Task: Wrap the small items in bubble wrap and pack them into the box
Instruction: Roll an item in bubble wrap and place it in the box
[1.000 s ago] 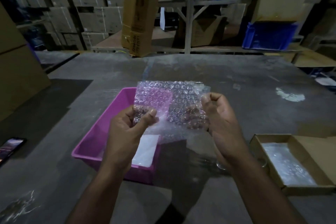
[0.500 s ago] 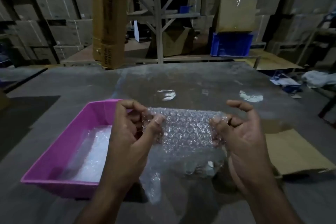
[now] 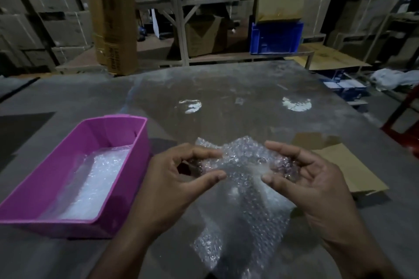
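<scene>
You're pinching the clear bubble-wrap sheet (image 3: 244,179) w/ both hands, left hand (image 3: 179,179) and right hand (image 3: 303,179) curled round its far edge, lower half trailing onto the grey table (image 3: 226,102) near you. Can't tell if an item's inside. Risk: the loose tail is unrolling, letting contents slip. Vs 0.5 s ago: the roll is looking slacker. Pink plastic bin (image 3: 74,165) is sitting left; flat brown cardboard (image 3: 353,172) right.
</scene>
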Tool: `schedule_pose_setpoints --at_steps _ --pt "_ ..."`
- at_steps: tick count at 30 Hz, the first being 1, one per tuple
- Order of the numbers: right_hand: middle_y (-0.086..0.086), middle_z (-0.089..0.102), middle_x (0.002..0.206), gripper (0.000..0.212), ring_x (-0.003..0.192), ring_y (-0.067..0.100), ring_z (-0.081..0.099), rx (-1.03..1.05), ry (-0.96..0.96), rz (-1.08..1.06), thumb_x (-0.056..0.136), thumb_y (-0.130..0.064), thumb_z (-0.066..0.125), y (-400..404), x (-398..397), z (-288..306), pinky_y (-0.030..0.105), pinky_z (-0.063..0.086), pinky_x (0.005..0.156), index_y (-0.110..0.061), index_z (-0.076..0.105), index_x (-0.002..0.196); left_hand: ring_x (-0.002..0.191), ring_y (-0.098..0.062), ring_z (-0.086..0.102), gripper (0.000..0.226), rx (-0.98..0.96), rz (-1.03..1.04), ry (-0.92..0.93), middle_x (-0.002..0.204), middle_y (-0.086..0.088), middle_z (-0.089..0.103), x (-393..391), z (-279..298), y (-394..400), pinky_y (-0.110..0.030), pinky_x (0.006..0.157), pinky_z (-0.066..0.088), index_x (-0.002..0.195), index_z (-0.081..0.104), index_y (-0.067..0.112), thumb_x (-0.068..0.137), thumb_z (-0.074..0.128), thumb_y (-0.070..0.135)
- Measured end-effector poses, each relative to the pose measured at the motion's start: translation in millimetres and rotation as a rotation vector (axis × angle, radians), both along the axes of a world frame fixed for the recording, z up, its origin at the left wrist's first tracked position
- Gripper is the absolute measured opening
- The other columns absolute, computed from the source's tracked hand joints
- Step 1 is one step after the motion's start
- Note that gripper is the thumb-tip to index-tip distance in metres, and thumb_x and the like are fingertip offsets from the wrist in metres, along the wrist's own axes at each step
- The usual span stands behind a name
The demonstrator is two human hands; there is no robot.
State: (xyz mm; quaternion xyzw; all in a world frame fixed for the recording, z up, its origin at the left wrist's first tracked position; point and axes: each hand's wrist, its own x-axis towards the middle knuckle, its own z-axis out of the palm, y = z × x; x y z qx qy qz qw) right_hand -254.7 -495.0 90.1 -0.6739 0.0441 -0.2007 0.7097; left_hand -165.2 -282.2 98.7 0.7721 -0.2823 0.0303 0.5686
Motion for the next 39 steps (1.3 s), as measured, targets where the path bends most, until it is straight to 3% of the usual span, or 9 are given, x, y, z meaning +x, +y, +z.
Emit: schedule_pose_setpoints --at_steps 4,9,12,20,24,27,31,35,39 --pt "0.005 0.074 0.097 0.034 0.086 0.019 0.072 -0.193 0.034 -0.059 0.067 -0.020 0.083 -11 0 -9 0.026 0.061 0.078 -0.029 0.080 0.100 0.080 -0.012 0.069 0.017 0.066 0.093 -0.108 0.086 0.010 0.071 0 -7 -8 -0.019 0.069 0.052 0.081 0.076 0.029 0.072 0.086 0.040" --pt "-0.008 0.062 0.099 0.009 0.098 0.013 0.064 -0.339 0.021 -0.079 0.076 -0.038 0.076 -19 4 -17 0.023 0.053 0.078 -0.032 0.078 0.081 0.123 -0.011 0.059 0.025 0.080 0.066 -0.087 0.121 0.014 0.063 2 -13 -9 -0.028 0.097 0.047 0.078 0.068 0.026 0.077 0.082 0.046" --pt "-0.013 0.063 0.114 0.015 0.114 0.007 0.060 -0.305 0.035 -0.045 0.080 -0.043 0.077 -21 5 -19 0.028 0.049 0.087 -0.028 0.076 0.080 0.100 -0.015 0.071 0.022 0.033 -0.004 -0.015 0.101 0.006 0.074 -3 -14 -11 -0.041 0.085 0.056 0.085 0.065 0.024 0.086 0.076 0.042" --pt "0.008 0.064 0.072 0.034 0.066 0.014 0.059 -0.034 0.039 0.033 0.089 -0.021 0.067 -9 16 -29 0.027 0.051 0.062 -0.039 0.067 0.119 0.063 -0.020 0.057 0.025 -0.180 0.060 0.164 0.076 -0.004 0.054 -15 -21 -19 -0.039 0.060 0.058 0.121 0.055 0.034 0.098 0.060 0.027" --pt "-0.004 0.074 0.097 0.017 0.088 0.009 0.067 0.072 0.050 0.131 0.083 -0.024 0.070 -6 18 -30 0.017 0.052 0.075 -0.025 0.077 0.099 0.063 -0.016 0.059 0.035 -0.119 0.023 0.156 0.089 -0.001 0.071 -17 -19 -14 -0.027 0.059 0.053 0.101 0.077 0.028 0.103 0.048 0.010" --pt "-0.001 0.073 0.114 0.041 0.102 0.016 0.072 0.100 0.073 0.283 0.069 -0.012 0.085 -5 17 -29 0.024 0.057 0.078 -0.019 0.075 0.107 0.075 -0.012 0.065 0.025 -0.146 0.023 0.239 0.098 0.003 0.074 -17 -17 -8 -0.025 0.066 0.054 0.101 0.078 0.026 0.099 0.057 0.012" --pt "0.002 0.076 0.097 0.029 0.087 0.011 0.072 -0.047 0.054 0.188 0.069 -0.012 0.081 2 21 -29 0.020 0.057 0.072 -0.019 0.078 0.097 0.104 -0.010 0.071 0.045 -0.002 -0.044 0.205 0.113 0.006 0.074 -13 -17 4 -0.024 0.085 0.057 0.112 0.074 0.028 0.071 0.088 0.018" --pt "-0.004 0.070 0.095 0.009 0.092 0.011 0.068 -0.216 0.027 0.070 0.076 -0.029 0.081 2 28 -34 0.023 0.054 0.079 -0.027 0.077 0.084 0.060 0.011 0.061 0.034 0.107 0.025 0.122 0.089 0.014 0.073 -11 -19 7 -0.002 0.057 0.041 0.105 0.073 0.032 0.076 0.086 0.020" --pt "-0.017 0.061 0.119 0.014 0.118 0.002 0.058 -0.274 0.046 0.000 0.078 -0.039 0.083 -2 32 -37 0.026 0.046 0.095 -0.028 0.074 0.079 0.093 -0.011 0.064 0.019 0.088 0.069 0.046 0.101 0.006 0.062 -3 -24 12 -0.016 0.074 0.048 0.089 0.074 0.028 0.083 0.078 0.045"
